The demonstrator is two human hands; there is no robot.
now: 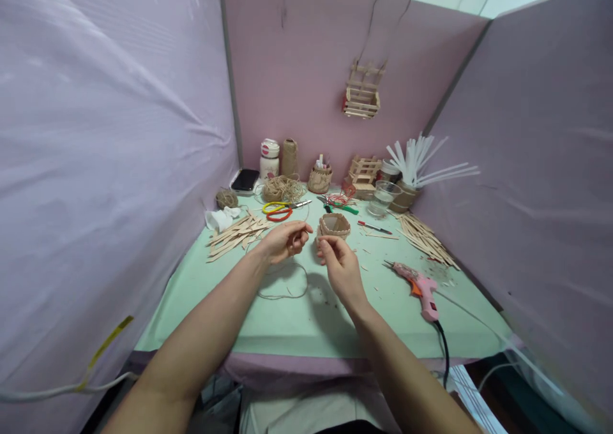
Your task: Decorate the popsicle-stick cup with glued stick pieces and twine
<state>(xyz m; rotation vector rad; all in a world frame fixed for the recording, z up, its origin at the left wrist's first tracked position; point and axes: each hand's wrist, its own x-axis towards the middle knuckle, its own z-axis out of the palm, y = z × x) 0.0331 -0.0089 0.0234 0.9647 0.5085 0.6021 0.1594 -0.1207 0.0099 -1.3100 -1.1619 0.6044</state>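
My left hand [288, 241] is closed, its fingertips pinched together over the middle of the table. A strand of thin twine [282, 297] lies in a loose loop below it, passes by the wrist and seems to reach its fingers. To the right, my right hand [339, 267] is also closed, thumb against forefinger; whatever is in that pinch is too small to make out. Just behind its fingers stands a small box of wooden sticks [335, 224], open at the top and partly hidden by the hand.
Flat wooden sticks [237, 235] lie left, more sticks [426, 239] right. Scissors [278, 212], pliers [342, 207] and a pen [375, 227] lie behind the hands. A pink glue gun [421, 287] with its cord rests at right. Near the back are a twine coil [282, 188] and a water cup [382, 199].
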